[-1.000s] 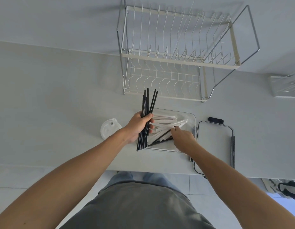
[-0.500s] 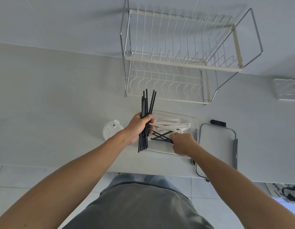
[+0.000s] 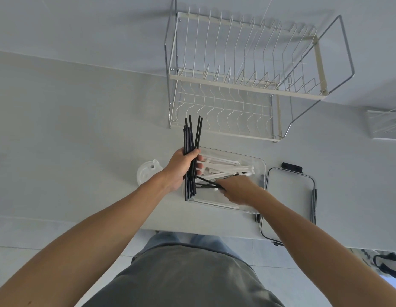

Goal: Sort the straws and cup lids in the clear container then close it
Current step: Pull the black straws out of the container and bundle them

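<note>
My left hand (image 3: 181, 167) grips a bundle of black straws (image 3: 191, 138) upright at the left edge of the clear container (image 3: 260, 165). Inside the container lie white paper-wrapped straws (image 3: 226, 167) and a few loose black straws (image 3: 207, 185). My right hand (image 3: 239, 189) is low inside the container, its fingers pinched on the ends of those loose black straws. A white cup lid (image 3: 147, 173) rests on the counter left of my left wrist. The container's lid (image 3: 290, 196) with black latches lies flat to the right.
A white wire dish rack (image 3: 243, 85) stands behind the container against the wall. Another wire rack (image 3: 385, 125) shows at the right edge. The counter's front edge runs just below the container, with tiled floor beyond.
My right hand has slid from the white straws down to the loose black straws and closed on them. The left hand keeps its bundle in about the same place.
</note>
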